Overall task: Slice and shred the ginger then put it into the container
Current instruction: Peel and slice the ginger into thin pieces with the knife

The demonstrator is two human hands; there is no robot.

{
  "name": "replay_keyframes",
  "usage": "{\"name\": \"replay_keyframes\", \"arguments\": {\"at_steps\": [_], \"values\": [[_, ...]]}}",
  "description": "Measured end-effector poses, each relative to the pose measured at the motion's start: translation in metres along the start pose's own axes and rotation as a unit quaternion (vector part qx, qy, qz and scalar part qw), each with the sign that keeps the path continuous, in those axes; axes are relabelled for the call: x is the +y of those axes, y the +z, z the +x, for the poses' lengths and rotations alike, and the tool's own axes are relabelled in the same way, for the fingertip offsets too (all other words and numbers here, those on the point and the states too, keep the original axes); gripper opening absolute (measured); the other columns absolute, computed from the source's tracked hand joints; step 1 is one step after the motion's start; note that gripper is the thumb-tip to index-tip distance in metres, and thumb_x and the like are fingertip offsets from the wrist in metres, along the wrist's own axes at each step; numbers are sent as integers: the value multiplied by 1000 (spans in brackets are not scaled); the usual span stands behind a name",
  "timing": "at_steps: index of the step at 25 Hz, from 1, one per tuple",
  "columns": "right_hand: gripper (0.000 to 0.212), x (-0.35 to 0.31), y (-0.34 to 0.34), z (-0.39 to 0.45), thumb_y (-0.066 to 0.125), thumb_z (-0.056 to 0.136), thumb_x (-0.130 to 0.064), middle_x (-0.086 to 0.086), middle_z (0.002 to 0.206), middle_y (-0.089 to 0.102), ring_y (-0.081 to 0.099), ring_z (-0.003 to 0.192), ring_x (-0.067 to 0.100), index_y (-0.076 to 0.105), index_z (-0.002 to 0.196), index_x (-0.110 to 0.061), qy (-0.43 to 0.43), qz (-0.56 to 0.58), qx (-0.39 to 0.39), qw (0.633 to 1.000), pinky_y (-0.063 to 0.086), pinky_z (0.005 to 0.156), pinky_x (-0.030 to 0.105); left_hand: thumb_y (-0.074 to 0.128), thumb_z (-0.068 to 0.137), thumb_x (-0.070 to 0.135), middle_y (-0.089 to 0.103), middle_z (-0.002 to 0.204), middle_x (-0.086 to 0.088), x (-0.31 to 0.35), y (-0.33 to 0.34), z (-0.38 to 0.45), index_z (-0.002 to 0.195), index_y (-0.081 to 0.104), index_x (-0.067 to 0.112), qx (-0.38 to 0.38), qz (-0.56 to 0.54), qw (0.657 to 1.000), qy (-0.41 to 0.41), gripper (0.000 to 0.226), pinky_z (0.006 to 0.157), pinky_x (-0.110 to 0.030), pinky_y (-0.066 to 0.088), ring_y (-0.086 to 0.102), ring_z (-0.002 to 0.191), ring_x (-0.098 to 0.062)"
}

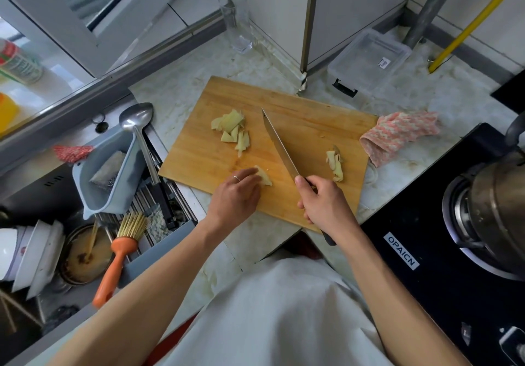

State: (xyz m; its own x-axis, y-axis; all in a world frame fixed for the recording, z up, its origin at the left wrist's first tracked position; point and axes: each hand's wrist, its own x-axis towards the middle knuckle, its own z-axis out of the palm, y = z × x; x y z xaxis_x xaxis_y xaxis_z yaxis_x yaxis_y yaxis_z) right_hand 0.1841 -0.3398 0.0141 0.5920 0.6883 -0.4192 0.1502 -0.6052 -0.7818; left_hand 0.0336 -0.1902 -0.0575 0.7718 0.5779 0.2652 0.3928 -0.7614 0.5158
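Ginger piece (264, 178) under left grip (237, 195), knife (279, 145) beside

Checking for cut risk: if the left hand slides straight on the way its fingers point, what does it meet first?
Probably the ginger piece already at the left hand's fingers, then the knife blade beyond it.
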Motion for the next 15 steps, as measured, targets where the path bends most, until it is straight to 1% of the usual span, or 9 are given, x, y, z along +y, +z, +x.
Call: {"name": "replay_keyframes", "arguments": {"at_steps": [1,3,5,6,8,9,12,13,15], "values": [[46,0,-1,0,44,103,-45,16,76,68,60,61,33,63,98,-3,2,-2,-2,1000,54,62,52,65,93,15,68,119,-8,6,-5,7,111,73,9,21,-22,997,-71,20,79,-30,55,68,97,-27],[47,-1,-1,1,44,103,-46,16,76,68,57,58,29,63,99,-2,2,-4,-3,1000,54,61,52,62,96,26,66,118,-5,10,-13,33,118,69,11,54,-44,967,-245,28,81,-31,52,64,97,-22],[47,-2,-1,2,44,103,-45,17,77,68,56,56,25,63,99,-3,-1,-5,-3,1000,54,60,52,61,94,41,67,109,-5,2,-15,60,115,68,12,16,-10,933,-360,37,78,-35,55,63,91,-22],[47,-3,-1,3,44,103,-45,16,76,68,56,56,24,63,99,-3,-1,-5,-3,1000,54,61,52,62,93,44,68,102,-4,-1,-15,71,106,69,12,-11,3,923,-384,35,71,-35,55,62,84,-21],[47,-4,-2,3,44,103,-45,15,76,68,55,56,23,63,99,-3,0,-2,-5,1000,54,61,52,64,90,37,71,87,-7,-3,-16,85,87,69,11,-39,-9,909,-414,27,55,-33,49,60,70,-21],[46,-4,-2,3,44,103,-45,14,75,68,56,55,21,63,99,-3,1,1,-6,1000,54,62,52,64,89,31,70,83,-7,-4,-16,87,82,69,11,-43,-32,900,-433,22,54,-36,50,62,70,-23],[45,-3,-3,3,44,104,-44,5,70,67,57,52,12,65,98,-6,4,7,-7,1000,56,63,47,66,87,20,69,82,-3,-5,-20,83,75,68,14,-37,-98,874,-475,14,73,-42,59,67,78,-21],[44,-3,-2,3,44,104,-44,3,70,67,56,51,10,65,98,-6,4,7,-8,1000,56,64,46,68,87,22,69,81,-2,-6,-20,82,75,67,16,-37,-109,871,-477,14,74,-41,59,65,74,-19],[44,-4,-1,4,44,104,-44,2,69,67,57,52,12,65,98,-6,2,10,-8,1000,56,64,45,75,84,33,63,73,-2,-5,-21,84,76,66,16,-30,-127,865,-485,21,65,-38,56,55,65,-18]]}}
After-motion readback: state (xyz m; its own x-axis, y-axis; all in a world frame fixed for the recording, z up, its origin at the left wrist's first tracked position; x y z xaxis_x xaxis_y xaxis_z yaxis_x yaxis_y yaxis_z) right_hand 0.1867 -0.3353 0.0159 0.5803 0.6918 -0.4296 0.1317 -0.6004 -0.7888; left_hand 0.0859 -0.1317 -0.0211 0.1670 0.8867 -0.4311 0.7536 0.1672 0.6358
